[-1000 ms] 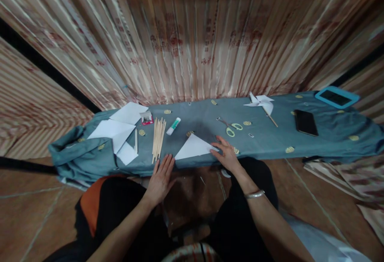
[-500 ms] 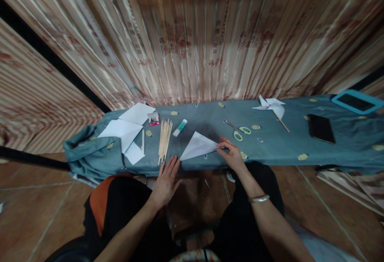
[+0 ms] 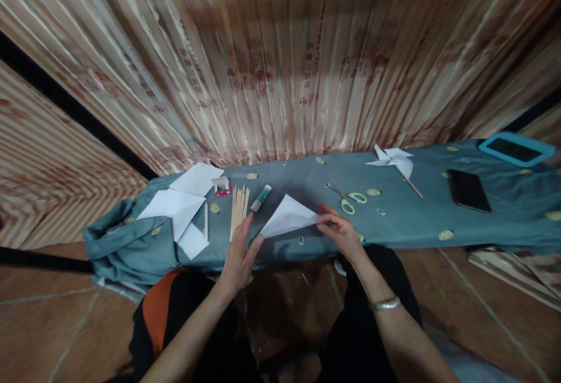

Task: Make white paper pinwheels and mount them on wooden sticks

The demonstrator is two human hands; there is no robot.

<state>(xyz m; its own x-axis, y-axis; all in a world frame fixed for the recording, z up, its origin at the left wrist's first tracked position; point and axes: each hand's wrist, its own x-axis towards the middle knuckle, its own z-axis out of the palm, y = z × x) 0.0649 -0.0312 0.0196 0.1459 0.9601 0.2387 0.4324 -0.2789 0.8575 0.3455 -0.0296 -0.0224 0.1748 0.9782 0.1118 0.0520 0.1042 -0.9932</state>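
Note:
A white sheet of paper (image 3: 288, 217) folded into a triangle is in front of me, its peak pointing away. My right hand (image 3: 342, 232) pinches its right corner between thumb and fingers. At the left corner is my left hand (image 3: 240, 257), turned on its side. The left fingers are stretched out, and the thumb stands apart from them, close to or touching the paper's corner. Just beyond the left fingertips lie a bundle of thin wooden sticks (image 3: 239, 206) and a glue stick (image 3: 261, 198).
Green-handled scissors (image 3: 350, 200) lie right of the paper. Farther right are a paper pinwheel (image 3: 395, 159) on a stick, a black phone (image 3: 468, 190) and a blue-framed tablet (image 3: 517, 149). At left are white paper sheets (image 3: 173, 204), a small red-and-white box (image 3: 221, 186) and a white stick (image 3: 206, 221).
My left hand has turned from lying flat onto its side, its thumb now near the paper's left corner. My right hand keeps its pinch on the right corner. The view has shifted slightly.

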